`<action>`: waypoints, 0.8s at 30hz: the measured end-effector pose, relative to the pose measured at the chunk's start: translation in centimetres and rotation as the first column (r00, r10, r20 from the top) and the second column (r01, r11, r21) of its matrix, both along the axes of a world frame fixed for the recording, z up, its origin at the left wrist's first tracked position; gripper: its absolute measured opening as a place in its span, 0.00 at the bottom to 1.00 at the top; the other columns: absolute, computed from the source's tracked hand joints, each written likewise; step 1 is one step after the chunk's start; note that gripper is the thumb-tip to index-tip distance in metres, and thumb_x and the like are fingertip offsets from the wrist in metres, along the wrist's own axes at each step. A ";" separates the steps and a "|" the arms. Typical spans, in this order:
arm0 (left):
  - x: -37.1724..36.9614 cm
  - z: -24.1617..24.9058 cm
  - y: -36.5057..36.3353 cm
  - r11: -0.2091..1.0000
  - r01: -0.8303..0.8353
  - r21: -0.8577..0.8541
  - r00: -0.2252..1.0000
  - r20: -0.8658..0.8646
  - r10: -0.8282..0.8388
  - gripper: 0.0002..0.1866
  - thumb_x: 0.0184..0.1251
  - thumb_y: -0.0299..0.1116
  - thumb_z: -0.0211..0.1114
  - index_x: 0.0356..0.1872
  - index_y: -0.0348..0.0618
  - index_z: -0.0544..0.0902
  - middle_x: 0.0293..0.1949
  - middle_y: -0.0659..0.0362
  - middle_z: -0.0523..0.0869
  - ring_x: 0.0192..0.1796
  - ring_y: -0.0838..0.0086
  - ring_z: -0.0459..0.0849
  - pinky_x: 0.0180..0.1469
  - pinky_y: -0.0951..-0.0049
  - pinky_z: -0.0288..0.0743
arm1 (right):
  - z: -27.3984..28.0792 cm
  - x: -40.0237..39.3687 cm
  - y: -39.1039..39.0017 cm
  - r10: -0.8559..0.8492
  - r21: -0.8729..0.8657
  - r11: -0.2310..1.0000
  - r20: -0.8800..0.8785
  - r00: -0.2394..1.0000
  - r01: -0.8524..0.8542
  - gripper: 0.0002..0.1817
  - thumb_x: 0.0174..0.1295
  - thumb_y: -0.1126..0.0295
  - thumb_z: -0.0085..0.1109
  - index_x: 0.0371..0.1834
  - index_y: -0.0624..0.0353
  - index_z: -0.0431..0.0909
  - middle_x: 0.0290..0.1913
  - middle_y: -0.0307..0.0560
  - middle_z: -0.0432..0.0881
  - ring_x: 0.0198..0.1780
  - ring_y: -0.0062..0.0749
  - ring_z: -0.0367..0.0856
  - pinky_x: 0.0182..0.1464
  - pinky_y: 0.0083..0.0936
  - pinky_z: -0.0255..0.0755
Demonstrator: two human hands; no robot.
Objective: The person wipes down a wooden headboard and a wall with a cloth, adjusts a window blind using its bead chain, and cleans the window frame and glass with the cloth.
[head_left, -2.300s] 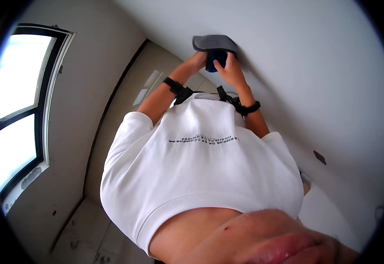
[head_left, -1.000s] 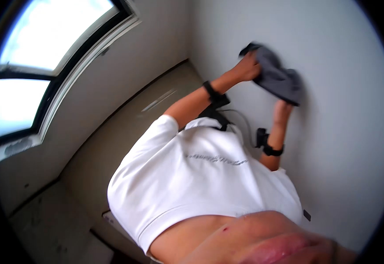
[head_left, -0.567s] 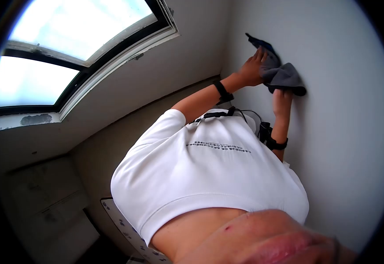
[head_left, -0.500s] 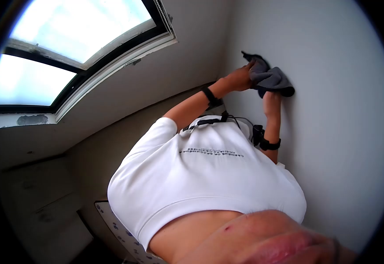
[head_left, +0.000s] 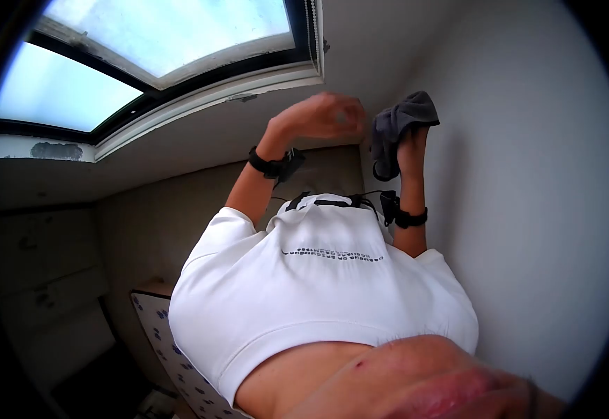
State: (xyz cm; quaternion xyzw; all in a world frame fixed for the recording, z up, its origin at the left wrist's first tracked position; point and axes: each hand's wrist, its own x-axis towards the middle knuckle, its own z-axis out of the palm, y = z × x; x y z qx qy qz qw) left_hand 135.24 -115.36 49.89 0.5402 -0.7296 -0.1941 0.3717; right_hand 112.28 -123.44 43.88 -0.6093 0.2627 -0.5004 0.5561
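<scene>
My right hand (head_left: 411, 151) is closed on a dark grey cloth (head_left: 415, 110), near the pale wall. The cloth drapes over the fingers and hides most of them, and one end hangs down on the left side. My left hand (head_left: 324, 116) is raised to the left of the cloth, apart from it. Its fingers are loosely curled and blurred by motion, with a gap between them and nothing visible inside. Black straps with small devices circle both wrists.
A smooth pale wall (head_left: 528, 209) runs along the right side. At the upper left is a black-framed window (head_left: 137, 94) with a bead chain and chipped paint at its surround. A spotted white panel (head_left: 172, 342) stands at the lower left, near drawers (head_left: 46, 244).
My left hand has let go of the cloth and moved left. My right hand has shifted slightly left with the cloth, which now hangs differently. The camera view has turned somewhat.
</scene>
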 end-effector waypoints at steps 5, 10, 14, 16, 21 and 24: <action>3.5 -0.5 -3.2 0.722 -0.532 -0.442 0.845 -0.219 0.488 0.27 0.62 0.39 0.68 0.60 0.38 0.73 0.60 0.44 0.73 0.61 0.53 0.76 0.61 0.59 0.70 | 1.3 0.2 1.4 0.047 0.143 0.989 0.005 0.999 -0.047 0.27 0.71 0.65 0.52 0.70 0.64 0.59 0.61 0.45 0.71 0.60 0.31 0.69 0.67 0.27 0.60; 0.9 -1.3 -5.4 0.852 -0.404 -0.333 0.914 -0.190 0.359 0.33 0.65 0.38 0.65 0.66 0.34 0.62 0.62 0.40 0.71 0.63 0.52 0.74 0.65 0.60 0.68 | 0.1 0.7 0.1 0.077 0.032 0.997 -0.144 0.987 -0.074 0.35 0.70 0.57 0.55 0.74 0.62 0.55 0.68 0.47 0.67 0.66 0.34 0.67 0.69 0.28 0.58; -1.5 -0.3 -4.6 0.860 -0.489 -0.147 0.800 -0.468 0.375 0.23 0.69 0.37 0.62 0.59 0.36 0.69 0.50 0.47 0.82 0.51 0.59 0.83 0.55 0.65 0.76 | -0.8 0.9 -1.3 0.096 0.016 0.995 -0.196 0.976 -0.095 0.34 0.71 0.53 0.53 0.72 0.64 0.60 0.67 0.47 0.69 0.65 0.35 0.69 0.69 0.29 0.60; -3.0 1.0 -3.9 0.852 -0.499 -0.161 0.801 -0.462 0.382 0.20 0.71 0.37 0.62 0.57 0.36 0.72 0.44 0.50 0.85 0.47 0.62 0.86 0.51 0.66 0.77 | -0.5 0.7 -1.8 0.127 -0.055 0.988 -0.276 0.953 -0.147 0.33 0.71 0.52 0.53 0.71 0.64 0.62 0.65 0.47 0.71 0.64 0.34 0.70 0.67 0.29 0.62; -6.3 2.1 -0.8 0.949 -0.261 -0.178 0.819 -0.561 0.120 0.09 0.75 0.32 0.57 0.47 0.36 0.76 0.36 0.55 0.86 0.41 0.72 0.85 0.46 0.71 0.76 | 1.9 1.3 -1.2 0.066 0.258 0.950 0.392 0.918 -0.178 0.22 0.74 0.57 0.46 0.63 0.60 0.70 0.55 0.48 0.79 0.52 0.35 0.80 0.56 0.32 0.75; -6.8 0.3 2.5 0.969 -0.172 -0.177 0.891 -0.448 0.076 0.07 0.73 0.29 0.57 0.46 0.37 0.77 0.36 0.53 0.85 0.41 0.67 0.85 0.45 0.70 0.76 | 6.0 2.3 0.8 0.141 -0.104 0.986 0.074 0.987 -0.133 0.23 0.74 0.55 0.46 0.62 0.61 0.71 0.51 0.52 0.81 0.46 0.36 0.82 0.52 0.33 0.78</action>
